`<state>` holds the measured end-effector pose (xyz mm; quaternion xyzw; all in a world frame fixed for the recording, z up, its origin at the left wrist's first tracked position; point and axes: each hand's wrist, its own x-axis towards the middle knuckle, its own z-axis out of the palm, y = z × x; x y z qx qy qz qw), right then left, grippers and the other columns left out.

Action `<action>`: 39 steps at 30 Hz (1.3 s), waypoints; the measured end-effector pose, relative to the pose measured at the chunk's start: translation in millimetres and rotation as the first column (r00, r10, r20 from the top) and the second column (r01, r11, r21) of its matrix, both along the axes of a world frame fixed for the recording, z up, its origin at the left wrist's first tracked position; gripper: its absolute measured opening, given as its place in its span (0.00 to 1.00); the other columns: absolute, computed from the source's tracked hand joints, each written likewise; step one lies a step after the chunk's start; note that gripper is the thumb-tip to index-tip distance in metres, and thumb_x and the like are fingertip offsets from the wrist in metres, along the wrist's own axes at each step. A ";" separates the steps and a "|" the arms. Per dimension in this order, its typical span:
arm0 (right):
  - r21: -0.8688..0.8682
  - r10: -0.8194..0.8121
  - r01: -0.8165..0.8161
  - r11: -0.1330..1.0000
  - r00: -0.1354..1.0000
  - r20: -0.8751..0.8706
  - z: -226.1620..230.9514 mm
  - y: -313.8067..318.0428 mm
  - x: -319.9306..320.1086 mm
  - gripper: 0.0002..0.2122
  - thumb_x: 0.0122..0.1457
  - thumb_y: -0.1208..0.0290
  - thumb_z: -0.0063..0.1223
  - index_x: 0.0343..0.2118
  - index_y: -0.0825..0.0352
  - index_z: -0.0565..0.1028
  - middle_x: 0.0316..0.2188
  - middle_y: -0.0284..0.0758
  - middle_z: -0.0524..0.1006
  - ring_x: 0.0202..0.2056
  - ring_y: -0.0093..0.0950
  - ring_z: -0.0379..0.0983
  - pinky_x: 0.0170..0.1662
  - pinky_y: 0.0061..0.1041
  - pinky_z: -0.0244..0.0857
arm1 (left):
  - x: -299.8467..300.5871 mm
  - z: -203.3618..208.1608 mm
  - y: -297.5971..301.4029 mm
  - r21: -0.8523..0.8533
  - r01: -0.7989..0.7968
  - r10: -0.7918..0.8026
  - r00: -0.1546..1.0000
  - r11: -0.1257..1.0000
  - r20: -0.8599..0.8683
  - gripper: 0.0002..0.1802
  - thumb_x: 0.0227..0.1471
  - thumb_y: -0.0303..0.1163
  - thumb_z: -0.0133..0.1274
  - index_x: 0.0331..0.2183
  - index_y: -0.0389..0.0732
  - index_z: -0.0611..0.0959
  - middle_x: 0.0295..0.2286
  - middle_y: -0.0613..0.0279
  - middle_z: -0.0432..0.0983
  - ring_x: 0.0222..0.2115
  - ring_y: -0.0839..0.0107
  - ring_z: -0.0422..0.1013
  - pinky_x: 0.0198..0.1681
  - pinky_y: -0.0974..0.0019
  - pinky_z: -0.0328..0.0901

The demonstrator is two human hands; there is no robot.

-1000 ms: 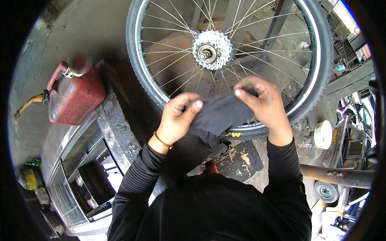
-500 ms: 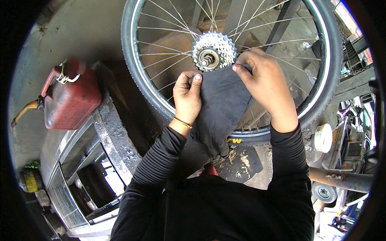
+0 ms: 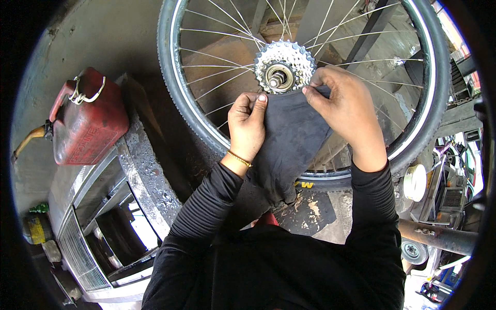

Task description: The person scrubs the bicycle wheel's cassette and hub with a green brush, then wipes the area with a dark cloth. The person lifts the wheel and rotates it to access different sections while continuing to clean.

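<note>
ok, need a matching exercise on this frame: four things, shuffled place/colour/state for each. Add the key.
Things:
1. cloth
2. sprocket cluster
3. jerrycan
4. bracelet

Descriptions:
A. red, near the picture's left edge
B. gold-coloured, worn on the left wrist
C. dark, held by the left hand and right hand
D. silvery, at the centre of the wheel

Pairs: 1-C, 2-D, 3-A, 4-B

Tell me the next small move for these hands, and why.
Probably ease the upper edge of the dark cloth up against the sprocket cluster: the left hand and right hand pinch that edge, spread between them, just at the cluster's lower side, though whether it touches is unclear.
</note>
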<state>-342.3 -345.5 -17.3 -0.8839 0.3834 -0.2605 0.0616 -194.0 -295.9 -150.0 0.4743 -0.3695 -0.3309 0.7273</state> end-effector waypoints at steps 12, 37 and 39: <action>0.063 0.057 -0.058 0.996 0.998 0.025 -6.0 -2.2 -3.1 0.11 0.48 0.69 0.55 0.21 0.72 0.69 0.16 0.42 0.65 0.18 0.37 0.62 0.23 0.28 0.56 | 2.5 5.1 13.9 0.021 -0.059 0.056 0.991 0.998 0.120 0.12 0.55 0.27 0.50 0.21 0.34 0.72 0.17 0.71 0.64 0.21 0.84 0.56 0.25 0.77 0.56; -0.078 0.026 -0.024 0.997 0.999 0.023 -4.2 -8.0 5.3 0.10 0.54 0.67 0.54 0.27 0.70 0.69 0.21 0.43 0.68 0.23 0.41 0.65 0.26 0.32 0.58 | 11.2 11.2 -13.1 -0.036 -0.146 0.150 0.960 0.989 0.238 0.10 0.55 0.28 0.50 0.24 0.34 0.74 0.19 0.63 0.70 0.22 0.79 0.61 0.28 0.73 0.61; -0.155 0.036 -0.034 0.987 0.999 0.010 0.0 -13.7 6.2 0.10 0.54 0.67 0.53 0.27 0.70 0.68 0.21 0.43 0.68 0.24 0.42 0.66 0.26 0.33 0.58 | 3.5 9.2 -10.8 -0.074 -0.177 0.192 0.934 0.981 0.302 0.09 0.54 0.28 0.51 0.25 0.34 0.74 0.19 0.60 0.70 0.22 0.78 0.62 0.28 0.72 0.62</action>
